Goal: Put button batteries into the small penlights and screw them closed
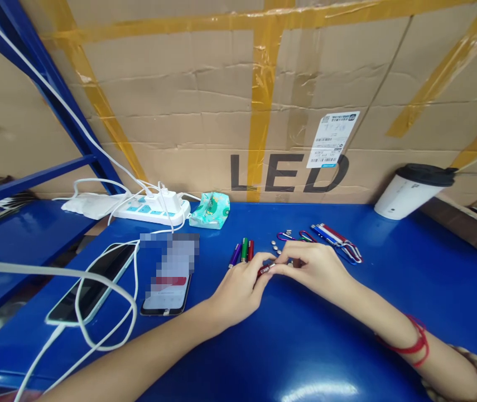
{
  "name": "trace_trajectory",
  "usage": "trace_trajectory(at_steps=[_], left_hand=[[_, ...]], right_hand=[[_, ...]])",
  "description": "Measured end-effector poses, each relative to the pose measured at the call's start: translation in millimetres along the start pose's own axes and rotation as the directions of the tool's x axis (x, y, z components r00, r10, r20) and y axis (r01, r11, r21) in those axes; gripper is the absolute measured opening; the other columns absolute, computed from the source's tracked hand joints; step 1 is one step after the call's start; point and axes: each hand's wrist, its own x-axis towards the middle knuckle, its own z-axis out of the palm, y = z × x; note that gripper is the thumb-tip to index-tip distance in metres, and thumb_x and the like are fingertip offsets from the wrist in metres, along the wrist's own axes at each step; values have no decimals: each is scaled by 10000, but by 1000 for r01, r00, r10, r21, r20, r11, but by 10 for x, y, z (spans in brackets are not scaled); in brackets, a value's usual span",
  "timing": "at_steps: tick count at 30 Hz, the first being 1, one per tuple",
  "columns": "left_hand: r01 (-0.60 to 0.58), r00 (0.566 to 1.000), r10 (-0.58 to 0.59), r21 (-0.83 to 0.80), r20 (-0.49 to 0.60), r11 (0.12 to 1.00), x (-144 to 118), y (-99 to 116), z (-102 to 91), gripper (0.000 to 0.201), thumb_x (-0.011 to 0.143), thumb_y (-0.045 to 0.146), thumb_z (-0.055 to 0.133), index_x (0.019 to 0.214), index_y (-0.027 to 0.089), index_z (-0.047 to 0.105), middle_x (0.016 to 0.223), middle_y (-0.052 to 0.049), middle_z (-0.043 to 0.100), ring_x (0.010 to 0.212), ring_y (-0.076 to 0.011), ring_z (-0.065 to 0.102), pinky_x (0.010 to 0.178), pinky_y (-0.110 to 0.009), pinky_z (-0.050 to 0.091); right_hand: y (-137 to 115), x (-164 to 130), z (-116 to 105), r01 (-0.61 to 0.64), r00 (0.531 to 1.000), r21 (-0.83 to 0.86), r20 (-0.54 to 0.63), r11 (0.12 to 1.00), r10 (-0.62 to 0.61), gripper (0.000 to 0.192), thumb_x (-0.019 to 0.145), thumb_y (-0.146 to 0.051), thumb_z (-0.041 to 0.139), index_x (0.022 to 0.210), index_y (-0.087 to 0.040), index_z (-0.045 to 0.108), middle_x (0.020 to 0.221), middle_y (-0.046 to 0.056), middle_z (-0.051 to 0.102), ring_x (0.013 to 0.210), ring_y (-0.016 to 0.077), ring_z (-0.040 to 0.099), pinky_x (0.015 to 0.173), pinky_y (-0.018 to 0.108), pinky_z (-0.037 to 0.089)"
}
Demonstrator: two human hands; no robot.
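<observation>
- Lying at the far left of the blue table, a dark-screened phone has a white cable looping around it.
- Behind it, a white power strip with plugged-in chargers sits against the cardboard box, and a green tissue pack rests just beside the strip.
- A second phone, its screen lit, lies just left of the left hand.
- The left hand's grip is closed: thumb and fingertips pinch one end of a small red pen-like light, held just above the table near its middle.
- Three more small lights, purple, green and red, lie side by side just behind that hand, with tiny button cells near them.
- The right hand pinches the other end of the red light, fingers curled shut on it.
- Carabiner-clipped lights lie just behind the right hand.
- A white cup with a black lid appears tilted at the far right.
</observation>
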Motion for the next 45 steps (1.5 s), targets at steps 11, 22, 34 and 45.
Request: trace_trajectory(at_steps=[11,22,34,45], left_hand=[[-32,994,42,88,-105,996,3,-9,19,235,916,248,394,1099,199,531,767,-35,658,746,-203,621,729,-305,465],[-45,995,46,14,-86,999,9,-6,13,270,916,266,354,1108,177,522,701,-17,615,624,-167,588,602,-245,432],[54,983,-25,155,-184,986,-3,93,-5,307,906,334,298,1108,233,505,877,-30,674,703,-183,636,649,-259,458],[162,944,-42,346,-328,924,2,243,100,279,918,339,285,1079,227,485,937,-38,679,855,-230,656,712,-282,466]], right_hand=[[15,-6,-29,255,967,-215,79,943,-243,371,932,-374,378,794,-168,654,725,29,641,617,109,611,531,201,378],[-60,-12,-40,195,981,-296,81,935,-178,359,925,-395,394,807,-165,643,782,36,650,675,124,603,529,221,323],[-103,-37,-15,77,997,-288,15,955,-76,349,928,-434,367,864,-206,624,906,15,661,760,129,631,551,215,338],[-124,-49,-63,54,998,-232,-7,971,-57,301,923,-390,396,881,-210,634,939,38,664,769,180,650,551,246,366]])
